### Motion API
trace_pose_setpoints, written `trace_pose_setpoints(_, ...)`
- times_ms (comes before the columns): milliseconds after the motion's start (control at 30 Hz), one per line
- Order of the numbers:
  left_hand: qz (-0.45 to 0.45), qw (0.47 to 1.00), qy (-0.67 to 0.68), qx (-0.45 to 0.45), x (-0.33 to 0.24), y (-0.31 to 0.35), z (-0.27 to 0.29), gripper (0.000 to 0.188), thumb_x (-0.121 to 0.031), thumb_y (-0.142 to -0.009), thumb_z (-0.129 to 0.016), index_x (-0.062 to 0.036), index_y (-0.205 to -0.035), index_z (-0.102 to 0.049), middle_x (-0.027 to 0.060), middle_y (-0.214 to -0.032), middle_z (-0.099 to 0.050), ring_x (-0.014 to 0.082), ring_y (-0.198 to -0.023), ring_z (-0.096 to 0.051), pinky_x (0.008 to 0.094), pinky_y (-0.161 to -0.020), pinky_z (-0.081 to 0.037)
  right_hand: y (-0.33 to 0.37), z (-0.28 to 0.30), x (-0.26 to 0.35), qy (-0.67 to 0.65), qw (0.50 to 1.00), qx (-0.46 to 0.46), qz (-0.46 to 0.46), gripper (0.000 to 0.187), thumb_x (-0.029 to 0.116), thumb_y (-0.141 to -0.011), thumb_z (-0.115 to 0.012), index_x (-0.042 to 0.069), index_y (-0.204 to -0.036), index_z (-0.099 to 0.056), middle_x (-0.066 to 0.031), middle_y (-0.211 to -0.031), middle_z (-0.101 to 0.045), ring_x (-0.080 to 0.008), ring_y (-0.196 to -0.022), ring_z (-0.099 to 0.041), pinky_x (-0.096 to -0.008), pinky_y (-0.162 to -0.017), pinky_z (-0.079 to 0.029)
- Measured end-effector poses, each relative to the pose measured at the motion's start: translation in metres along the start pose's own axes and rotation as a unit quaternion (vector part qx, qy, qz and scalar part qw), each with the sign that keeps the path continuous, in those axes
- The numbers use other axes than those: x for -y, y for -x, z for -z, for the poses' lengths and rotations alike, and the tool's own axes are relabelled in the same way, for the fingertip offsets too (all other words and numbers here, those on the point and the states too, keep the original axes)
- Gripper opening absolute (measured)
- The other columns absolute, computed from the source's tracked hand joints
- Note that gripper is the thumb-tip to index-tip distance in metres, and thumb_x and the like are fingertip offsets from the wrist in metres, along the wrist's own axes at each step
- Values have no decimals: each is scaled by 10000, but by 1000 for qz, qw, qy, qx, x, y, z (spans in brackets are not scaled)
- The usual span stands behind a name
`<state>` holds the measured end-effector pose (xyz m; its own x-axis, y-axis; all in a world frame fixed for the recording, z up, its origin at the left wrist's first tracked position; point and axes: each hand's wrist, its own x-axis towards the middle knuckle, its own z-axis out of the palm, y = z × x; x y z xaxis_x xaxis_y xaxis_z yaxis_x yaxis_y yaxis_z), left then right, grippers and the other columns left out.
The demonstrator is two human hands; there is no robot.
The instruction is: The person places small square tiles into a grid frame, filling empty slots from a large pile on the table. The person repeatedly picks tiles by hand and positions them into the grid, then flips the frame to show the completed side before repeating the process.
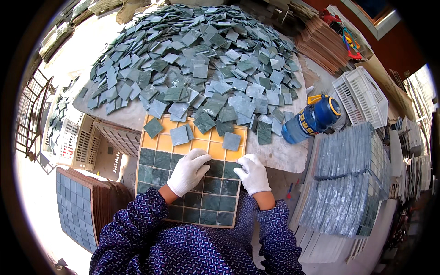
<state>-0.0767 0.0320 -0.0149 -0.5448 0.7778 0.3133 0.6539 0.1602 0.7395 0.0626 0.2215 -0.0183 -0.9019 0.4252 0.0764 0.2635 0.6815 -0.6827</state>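
Observation:
A yellow gridded tray [184, 147] rests in front of me, its near end over my lap. Dark green square tiles [194, 200] fill its nearer rows, while several loose tiles [179, 136] lie askew on the farther rows. My left hand [188, 173], in a white glove, is over the filled rows with fingers curled and closed; whatever they hold is hidden. At the tray's right edge, my gloved right hand [254, 175] has thumb and fingers drawn together beside the end tile of the farthest filled row. Whether it grips that tile is unclear.
A large heap of loose green tiles [200, 71] covers the table beyond the tray. A blue water bottle [300, 126] leans at the heap's right. Wrapped tile stacks [341, 178] and a white crate [360, 97] stand right; tile-faced sheets [75, 204] stand left.

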Motion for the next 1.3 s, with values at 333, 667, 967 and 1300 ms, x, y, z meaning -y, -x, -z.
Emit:
trace_pose_setpoints(333,-166,969,-127,134,-44,-3,-14,441,-167,-778,-674,-36,-1182,-559,129,-1167,-568,285,-1076,-576,403,-909,-475,-18,21,14,114,992,-45,27,311,208,-793,-694,78,-1068,-631,-128,-1074,-635,-322,-898,-644,-404,-773,-521)
trace_pose_setpoints(667,-216,896,-118,370,-17,65,-21,723,-510,-852,-509,-112,-1440,-375,34,-1508,-357,196,-1401,-318,472,-1157,-180,-59,-8,12,199,975,-36,88,611,270,-687,-784,95,-1224,-552,-112,-1183,-527,-325,-1087,-514,-400,-923,-457)
trace_pose_setpoints(967,-150,967,-135,158,-7,9,-2,551,-260,-791,-691,-23,-1257,-518,148,-1318,-512,318,-1225,-491,426,-1027,-400,-68,4,-3,193,968,-26,156,511,236,-722,-758,94,-1159,-536,-107,-1173,-512,-307,-1031,-545,-407,-839,-494)
trace_pose_setpoints(1300,-21,956,-292,28,17,-106,-20,558,-294,-724,-740,-81,-1192,-521,112,-994,-546,293,-943,-562,382,-764,-503,-78,31,7,96,990,-13,106,232,242,-862,-625,159,-1078,-612,-144,-919,-665,-306,-900,-635,-425,-716,-514)
